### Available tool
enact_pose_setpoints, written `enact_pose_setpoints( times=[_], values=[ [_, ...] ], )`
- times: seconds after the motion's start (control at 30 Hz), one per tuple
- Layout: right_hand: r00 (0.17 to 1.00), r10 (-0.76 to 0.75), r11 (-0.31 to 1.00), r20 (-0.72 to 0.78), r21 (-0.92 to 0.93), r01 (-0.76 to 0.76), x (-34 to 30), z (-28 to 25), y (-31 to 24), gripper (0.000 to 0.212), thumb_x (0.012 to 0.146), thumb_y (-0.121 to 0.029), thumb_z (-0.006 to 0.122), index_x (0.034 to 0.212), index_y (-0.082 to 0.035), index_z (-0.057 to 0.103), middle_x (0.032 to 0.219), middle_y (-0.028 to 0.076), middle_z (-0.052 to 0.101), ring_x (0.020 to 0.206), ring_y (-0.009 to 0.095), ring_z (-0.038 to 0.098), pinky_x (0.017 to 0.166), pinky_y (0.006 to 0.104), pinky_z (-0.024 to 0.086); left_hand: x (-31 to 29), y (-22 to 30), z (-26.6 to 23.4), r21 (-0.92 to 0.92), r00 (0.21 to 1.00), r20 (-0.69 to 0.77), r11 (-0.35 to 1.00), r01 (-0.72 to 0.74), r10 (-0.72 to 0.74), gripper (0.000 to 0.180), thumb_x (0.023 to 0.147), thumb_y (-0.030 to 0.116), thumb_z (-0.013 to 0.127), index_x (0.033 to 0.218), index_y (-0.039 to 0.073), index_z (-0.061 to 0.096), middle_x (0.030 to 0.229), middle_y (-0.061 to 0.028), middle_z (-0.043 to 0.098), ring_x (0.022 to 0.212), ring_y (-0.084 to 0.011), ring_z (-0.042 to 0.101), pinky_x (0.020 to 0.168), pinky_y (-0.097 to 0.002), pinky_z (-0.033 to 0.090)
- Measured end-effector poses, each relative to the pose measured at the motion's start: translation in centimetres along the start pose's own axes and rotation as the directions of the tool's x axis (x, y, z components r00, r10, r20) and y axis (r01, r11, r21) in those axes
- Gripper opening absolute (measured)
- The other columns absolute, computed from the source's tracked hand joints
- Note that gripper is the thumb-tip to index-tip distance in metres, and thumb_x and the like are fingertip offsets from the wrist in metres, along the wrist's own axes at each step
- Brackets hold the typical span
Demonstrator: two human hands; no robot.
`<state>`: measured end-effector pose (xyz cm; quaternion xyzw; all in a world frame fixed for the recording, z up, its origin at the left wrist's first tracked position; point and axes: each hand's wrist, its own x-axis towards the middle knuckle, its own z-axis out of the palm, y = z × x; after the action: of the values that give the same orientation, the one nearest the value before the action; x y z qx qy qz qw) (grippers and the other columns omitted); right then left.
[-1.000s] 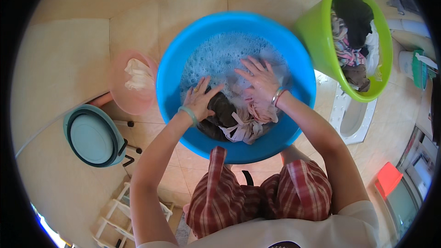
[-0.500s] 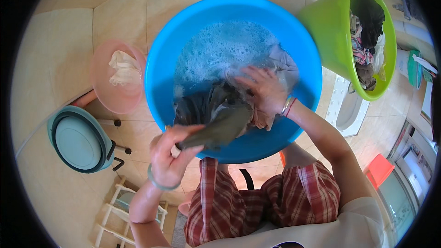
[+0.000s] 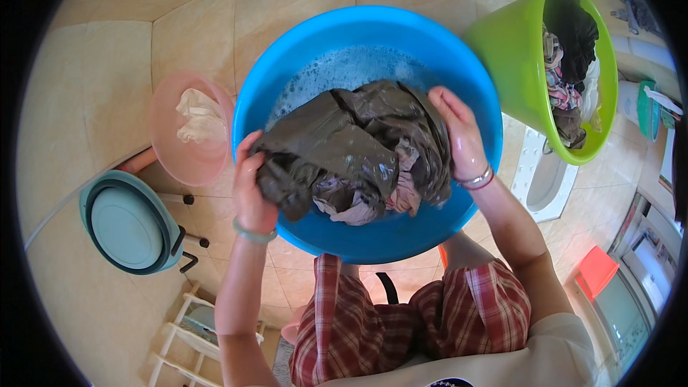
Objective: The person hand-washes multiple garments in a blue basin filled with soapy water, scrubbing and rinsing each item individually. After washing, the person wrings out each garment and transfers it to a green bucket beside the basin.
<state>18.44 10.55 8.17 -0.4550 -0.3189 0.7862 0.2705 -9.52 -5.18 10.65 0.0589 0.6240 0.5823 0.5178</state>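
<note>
A large blue basin point(image 3: 373, 246) of sudsy water stands in front of me. In it, a wet dark grey-brown garment point(image 3: 322, 136) is bunched up high between my hands. My left hand point(image 3: 252, 185) grips the garment's left side near the basin's rim, a pale bangle on its wrist. My right hand point(image 3: 462, 135) holds the right side, its fingers bent against the folds and partly hidden by them. Under the front edge of the garment a wet pinkish-mauve cloth point(image 3: 351, 210) shows. White foam point(image 3: 344, 64) floats behind the bundle.
A green laundry basket point(image 3: 502, 72) with mixed clothes leans at the back right, beside a white squat toilet point(image 3: 541, 179). At left sit a pink basin point(image 3: 168, 147) holding a pale cloth point(image 3: 201, 115) and a folded teal tub point(image 3: 125, 226). A white rack point(image 3: 168, 347) stands lower left.
The dark garment has been spread wider and lifted over the water. My left hand has moved forward and left, while my right hand has shifted right, from the cloth in the water to the garment's side.
</note>
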Motion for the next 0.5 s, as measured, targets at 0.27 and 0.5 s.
enact_pose_setpoints(
  times=[0.27, 0.5],
  values=[
    [0.89, -0.446, 0.242, 0.096, -0.944, 0.224, 9.5, -1.8, 4.7, 0.062, 0.086, -0.046, 0.068, 0.135, -0.015, 0.047, 0.128, 0.019, 0.053, 0.113, 0.039, 0.055, 0.086, 0.0461, 0.051, 8.8, -6.9, 5.0, 0.646, 0.947, 0.114, 0.702, -0.3, 0.3, 0.061, 0.089, 0.029, 0.072, 0.139, 0.004, 0.047, 0.138, -0.0138, 0.048, 0.126, -0.0275, 0.048, 0.105, -0.0369, 0.04],
    [0.97, -0.124, -0.189, 0.209, -0.965, 0.183, 11.5, -0.4, 10.2, 0.047, 0.083, -0.032, 0.071, 0.124, -0.014, 0.055, 0.121, 0.017, 0.054, 0.106, 0.038, 0.057, 0.074, 0.046, 0.055, 14.0, -11.3, 6.7, 0.889, 0.992, 0.114, 0.439, -0.127, 0.057, 0.06, 0.087, 0.011, 0.065, 0.143, 0.01, 0.044, 0.136, -0.0249, 0.049, 0.122, -0.0361, 0.051, 0.102, -0.0448, 0.043]
  ],
)
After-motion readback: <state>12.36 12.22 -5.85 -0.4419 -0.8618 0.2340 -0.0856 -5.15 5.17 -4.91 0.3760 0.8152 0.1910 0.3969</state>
